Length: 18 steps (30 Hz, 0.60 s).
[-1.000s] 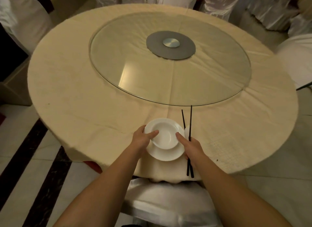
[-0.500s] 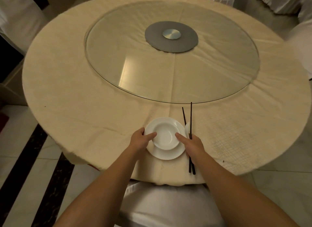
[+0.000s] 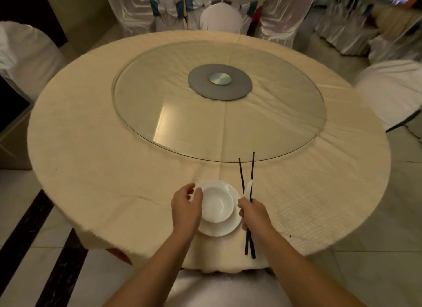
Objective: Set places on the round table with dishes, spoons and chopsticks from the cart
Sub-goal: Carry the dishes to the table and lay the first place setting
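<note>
Chopsticks — two thin black sticks — lie splayed just right of the white ceramic bowl stacked on its white round plate at the near edge of the cloth-covered round counter. Best squared parallel, tips level. Right hand pinches them mid-length; left hand, fingers loosely curled, touches the bowl's rim.
</note>
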{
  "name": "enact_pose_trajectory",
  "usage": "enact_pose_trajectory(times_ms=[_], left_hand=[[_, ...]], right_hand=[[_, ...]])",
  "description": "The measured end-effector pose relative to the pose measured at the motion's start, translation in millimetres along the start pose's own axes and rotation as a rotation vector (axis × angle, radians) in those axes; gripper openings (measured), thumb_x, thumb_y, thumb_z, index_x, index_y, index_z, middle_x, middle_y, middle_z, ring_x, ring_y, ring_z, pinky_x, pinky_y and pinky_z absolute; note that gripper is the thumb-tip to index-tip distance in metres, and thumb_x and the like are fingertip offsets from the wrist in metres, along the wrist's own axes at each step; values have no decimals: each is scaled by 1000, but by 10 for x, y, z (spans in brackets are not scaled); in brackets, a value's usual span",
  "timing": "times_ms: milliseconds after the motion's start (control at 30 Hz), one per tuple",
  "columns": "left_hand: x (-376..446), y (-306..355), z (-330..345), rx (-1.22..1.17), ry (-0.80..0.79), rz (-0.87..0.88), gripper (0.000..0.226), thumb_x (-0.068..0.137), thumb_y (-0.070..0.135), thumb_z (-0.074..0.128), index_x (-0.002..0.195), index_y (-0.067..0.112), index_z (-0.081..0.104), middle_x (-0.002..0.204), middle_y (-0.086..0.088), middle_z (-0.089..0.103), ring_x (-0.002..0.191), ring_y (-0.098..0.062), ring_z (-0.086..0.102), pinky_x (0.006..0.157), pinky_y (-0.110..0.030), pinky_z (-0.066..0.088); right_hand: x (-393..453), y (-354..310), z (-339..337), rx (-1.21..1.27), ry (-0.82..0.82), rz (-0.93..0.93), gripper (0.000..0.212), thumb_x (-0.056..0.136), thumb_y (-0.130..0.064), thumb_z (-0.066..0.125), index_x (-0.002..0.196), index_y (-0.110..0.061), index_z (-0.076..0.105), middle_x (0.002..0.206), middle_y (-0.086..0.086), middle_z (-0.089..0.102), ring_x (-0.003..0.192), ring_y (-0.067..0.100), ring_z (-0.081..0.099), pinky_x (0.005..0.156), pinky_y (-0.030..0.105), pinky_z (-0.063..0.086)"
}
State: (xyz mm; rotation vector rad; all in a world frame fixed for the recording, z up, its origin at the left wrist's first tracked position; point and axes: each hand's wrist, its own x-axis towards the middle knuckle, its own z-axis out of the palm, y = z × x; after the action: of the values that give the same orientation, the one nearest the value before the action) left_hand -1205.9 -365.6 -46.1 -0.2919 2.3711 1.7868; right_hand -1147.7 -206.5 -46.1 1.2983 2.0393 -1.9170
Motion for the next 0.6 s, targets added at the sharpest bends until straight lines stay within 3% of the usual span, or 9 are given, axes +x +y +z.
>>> enact_pose_trajectory(times_ms=[33, 100, 200, 267, 367, 433, 500, 600], left_hand=[[-82, 65, 23, -42, -68, -4, 12, 92, 33, 57, 100, 29, 65, 110, 4, 66, 98, -11, 60, 83, -31, 49], [-240, 173, 55, -91, -239, -45, 11, 93, 39, 57, 86, 37, 66, 99, 12, 69, 91, -10, 63, 77, -28, 51], [-446, 221, 106, -82, -472, -103, 19, 91, 47, 58, 85, 34, 70, 87, 10, 72, 86, -10, 68, 73, -27, 56], [-536, 195, 124, -55, -473, -125, 25, 91, 39, 59, 80, 20, 71, 82, -1, 73, 82, -16, 70, 74, -34, 60], [-561, 142, 86, -16, -362, -150, 23, 87, 18, 55, 72, 4, 65, 73, -16, 68, 73, -27, 68, 72, -42, 59], [-537, 107, 32, -53, -335, -186, 22, 83, 12, 53, 64, 5, 62, 60, -12, 63, 57, -23, 63, 60, -36, 56], [-504, 68, -16, -131, -351, -251, 22, 80, 8, 54, 59, 8, 59, 51, -6, 56, 48, -18, 54, 54, -31, 50], [-463, -1, -55, -283, -400, -366, 7, 80, 4, 54, 74, 2, 58, 53, -8, 52, 47, -19, 48, 52, -30, 45]], right_hand=[[-63, -25, 14, -9, -33, -7, 9, 84, -16, 54, 78, -10, 55, 63, 2, 46, 49, 14, 37, 48, 29, 31], [-197, -53, 64, -72, -58, -35, 9, 85, -17, 53, 82, -10, 58, 64, 2, 50, 51, 15, 42, 47, 28, 33], [-376, -54, 188, -242, -68, -80, 18, 90, -25, 51, 102, -17, 62, 87, 1, 65, 71, 16, 60, 52, 24, 41], [-467, -17, 264, -315, -72, -106, 25, 93, -24, 47, 113, -18, 60, 99, 3, 66, 81, 14, 63, 53, 20, 42], [-586, 61, 293, -309, -130, -140, 27, 86, -15, 50, 111, -19, 60, 89, 0, 65, 71, 10, 61, 47, 15, 42], [-644, 84, 270, -208, -212, -116, 25, 81, -15, 54, 103, -19, 62, 78, -2, 64, 57, 7, 57, 44, 15, 41], [-665, 86, 232, -108, -271, -88, 23, 76, -17, 58, 98, -14, 66, 73, 1, 65, 55, 11, 55, 49, 23, 43], [-646, 118, 142, 9, -311, -32, 20, 78, -16, 61, 96, -11, 68, 69, 2, 64, 57, 15, 54, 54, 29, 44]])
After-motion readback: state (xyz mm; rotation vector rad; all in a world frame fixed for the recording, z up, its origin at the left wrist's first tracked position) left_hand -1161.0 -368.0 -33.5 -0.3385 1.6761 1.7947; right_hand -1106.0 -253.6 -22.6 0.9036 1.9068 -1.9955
